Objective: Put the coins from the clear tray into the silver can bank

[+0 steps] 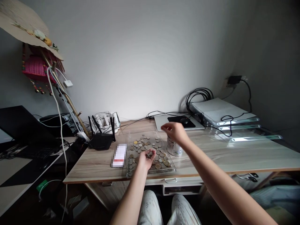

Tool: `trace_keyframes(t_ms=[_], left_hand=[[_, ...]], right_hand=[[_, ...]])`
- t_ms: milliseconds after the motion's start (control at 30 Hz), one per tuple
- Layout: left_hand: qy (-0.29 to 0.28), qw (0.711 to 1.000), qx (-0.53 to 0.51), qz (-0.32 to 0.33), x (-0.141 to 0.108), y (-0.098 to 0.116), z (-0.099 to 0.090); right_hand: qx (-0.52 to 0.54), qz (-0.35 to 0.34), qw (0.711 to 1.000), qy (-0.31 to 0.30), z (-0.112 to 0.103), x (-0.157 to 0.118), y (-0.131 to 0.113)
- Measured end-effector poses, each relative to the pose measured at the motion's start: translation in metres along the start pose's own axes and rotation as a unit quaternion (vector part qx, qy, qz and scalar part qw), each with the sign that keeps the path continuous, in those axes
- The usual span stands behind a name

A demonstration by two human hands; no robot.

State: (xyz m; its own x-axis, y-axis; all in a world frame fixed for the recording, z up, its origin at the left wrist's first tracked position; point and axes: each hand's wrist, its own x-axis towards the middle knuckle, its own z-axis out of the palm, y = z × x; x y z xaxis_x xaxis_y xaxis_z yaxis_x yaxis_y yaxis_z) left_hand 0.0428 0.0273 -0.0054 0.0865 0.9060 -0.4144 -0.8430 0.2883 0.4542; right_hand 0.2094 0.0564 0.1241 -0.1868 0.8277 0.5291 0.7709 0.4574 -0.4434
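Note:
A clear plastic tray (173,169) lies on the desk in front of me, with many loose coins (158,166) spread across it. My left hand (145,160) is palm up over the tray, its fingers curled round a few coins (149,153). To the right, my right hand (175,132) is raised above a white printed can (174,148), wrist bent, thumb and fingertips pinched together. Whatever the pinch holds, if anything, is too small to see. The hand and forearm hide the can's top and part of its right side.
A phone-like slab (119,155), pixelated, lies left of the tray beside a black router (101,141). Behind the can are a silver laptop (160,122) and a mouse (184,120) on a black pad. Stacked clear-edged panels (225,111) and cables occupy the right.

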Motion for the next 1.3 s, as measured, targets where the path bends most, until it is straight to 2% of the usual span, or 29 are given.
trace_keyframes(t_ms=[67, 133, 233, 333, 367, 433, 500, 533, 633, 733, 833, 900, 1000, 1100, 1167, 1233, 1300], left_hand=[[0.002, 1.000, 0.011, 0.018, -0.002, -0.002, 0.000], [-0.002, 0.998, 0.027, 0.054, -0.004, -0.004, 0.000], [-0.025, 0.993, 0.069, 0.091, -0.008, -0.005, 0.002], [-0.049, 0.988, 0.114, 0.097, -0.013, -0.005, 0.005], [-0.051, 0.986, 0.124, 0.099, -0.014, -0.005, 0.005], [-0.052, 0.983, 0.141, 0.104, -0.014, -0.005, 0.006], [-0.045, 0.981, 0.153, 0.113, -0.014, -0.006, 0.005], [-0.043, 0.979, 0.159, 0.118, -0.013, -0.006, 0.005], [-0.041, 0.974, 0.182, 0.129, -0.011, -0.006, 0.004], [-0.030, 0.969, 0.201, 0.137, -0.010, -0.006, 0.005], [-0.027, 0.967, 0.210, 0.138, -0.010, -0.006, 0.006], [-0.030, 0.967, 0.212, 0.134, -0.011, -0.006, 0.006], [-0.031, 0.969, 0.214, 0.117, -0.011, -0.007, 0.006], [-0.029, 0.976, 0.192, 0.094, -0.012, -0.007, 0.005], [-0.026, 0.980, 0.177, 0.081, -0.013, -0.006, 0.005], [-0.025, 0.981, 0.178, 0.073, -0.014, -0.006, 0.005], [-0.029, 0.979, 0.186, 0.076, -0.015, -0.006, 0.006]], right_hand=[[-0.068, 0.057, 0.996, 0.019, -0.019, 0.009, 0.020], [-0.125, 0.093, 0.988, -0.008, -0.030, 0.014, 0.039], [-0.158, 0.093, 0.981, -0.059, -0.032, 0.013, 0.056], [-0.149, 0.087, 0.982, -0.076, -0.029, 0.009, 0.058], [-0.147, 0.085, 0.983, -0.066, -0.028, 0.007, 0.055], [-0.149, 0.070, 0.986, -0.008, -0.025, 0.002, 0.043], [-0.143, 0.032, 0.988, 0.043, -0.015, -0.007, 0.025], [-0.132, 0.005, 0.990, 0.037, -0.007, -0.013, 0.016], [-0.088, -0.061, 0.990, -0.094, 0.026, -0.032, -0.009], [-0.044, -0.062, 0.978, -0.195, 0.062, -0.045, -0.017], [0.022, -0.045, 0.976, -0.212, 0.083, -0.049, -0.014], [0.045, -0.032, 0.979, -0.197, 0.085, -0.048, -0.012], [0.009, -0.016, 0.991, -0.133, 0.068, -0.044, -0.010], [-0.047, -0.012, 0.999, -0.013, 0.032, -0.030, -0.002], [-0.090, 0.015, 0.995, 0.049, 0.006, -0.016, 0.011], [-0.133, 0.060, 0.988, 0.043, -0.012, -0.002, 0.028], [-0.159, 0.095, 0.983, -0.007, -0.022, 0.008, 0.045]])
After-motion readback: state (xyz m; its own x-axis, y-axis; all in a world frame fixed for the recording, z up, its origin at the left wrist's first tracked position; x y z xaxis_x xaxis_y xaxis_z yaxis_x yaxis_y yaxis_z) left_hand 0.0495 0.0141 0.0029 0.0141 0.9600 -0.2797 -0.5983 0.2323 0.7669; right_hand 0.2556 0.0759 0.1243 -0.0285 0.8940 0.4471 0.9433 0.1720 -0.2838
